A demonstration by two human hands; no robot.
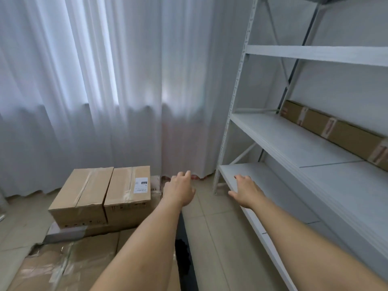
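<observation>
Both my arms reach forward. My left hand hovers above the tiled floor, just right of two taped cardboard boxes, with relaxed fingers and nothing in it. My right hand is stretched out over the front left corner of the lowest shelf board of a white metal rack; its fingers are spread and it holds nothing. Whether it touches the board I cannot tell.
The white rack fills the right side, with a long flat cardboard box on its middle shelf. Flattened cardboard lies on the floor at the lower left. White curtains hang behind. Bare tiled floor runs between boxes and rack.
</observation>
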